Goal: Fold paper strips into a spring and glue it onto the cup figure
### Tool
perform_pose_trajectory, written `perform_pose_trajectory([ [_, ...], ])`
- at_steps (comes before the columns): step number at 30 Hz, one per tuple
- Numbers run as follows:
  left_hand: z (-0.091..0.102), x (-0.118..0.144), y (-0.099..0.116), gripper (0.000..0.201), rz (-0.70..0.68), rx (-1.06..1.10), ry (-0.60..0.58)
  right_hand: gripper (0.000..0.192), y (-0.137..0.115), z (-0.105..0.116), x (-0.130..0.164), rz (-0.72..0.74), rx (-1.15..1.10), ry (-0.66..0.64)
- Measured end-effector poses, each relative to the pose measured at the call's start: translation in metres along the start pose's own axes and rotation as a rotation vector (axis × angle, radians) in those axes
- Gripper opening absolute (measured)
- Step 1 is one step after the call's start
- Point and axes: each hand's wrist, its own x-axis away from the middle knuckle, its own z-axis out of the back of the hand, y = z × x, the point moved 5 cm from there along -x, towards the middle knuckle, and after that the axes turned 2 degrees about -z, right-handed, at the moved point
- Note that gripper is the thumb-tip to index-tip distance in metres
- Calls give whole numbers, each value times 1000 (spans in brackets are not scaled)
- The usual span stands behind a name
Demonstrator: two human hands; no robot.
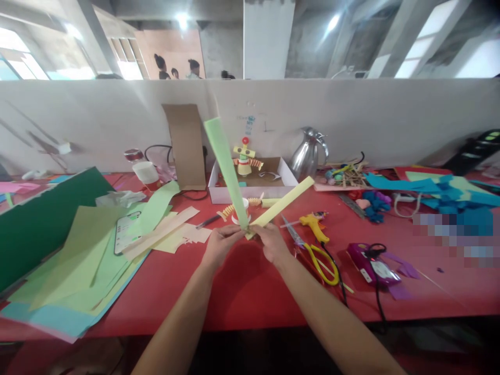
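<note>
Both hands meet above the red table (242, 291). The left hand (221, 244) has its fingers pinched on the base of the green paper strip (226, 169), which rises up and left. The right hand (271, 242) fingers grip the yellow paper strip (283, 202), slanting right. Scissors (312, 250) lie just right of the right fingers.

green strip (226, 166): matt paper | yellow strip (283, 202): matt paper | jug (307, 154): glossy metal | table (242, 286): smooth red

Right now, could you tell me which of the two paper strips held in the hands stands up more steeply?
The green strip rises almost straight up from the hands; the yellow strip slants low to the right over the red table.
</note>
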Motion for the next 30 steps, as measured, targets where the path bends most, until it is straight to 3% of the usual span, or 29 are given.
perform_pose_trajectory([
  [8,1,2,8,18,-176,-80,-91,18,-7,1,-2,-86,22,-155],
  [13,1,6,15,16,-231,-135,-128,16,-15,0,2,-7,87,-301],
  [18,-2,4,7,18,-131,2,-73,21,-23,2,4,47,199,-307],
  [22,-4,3,-1,14,6,98,-23,29,-29,2,7,-31,283,-272],
  [26,-7,3,-2,19,74,149,-56,33,-32,1,12,-106,352,-292],
  [30,-8,2,-1,21,95,173,-55,27,-32,2,12,-90,350,-256],
])
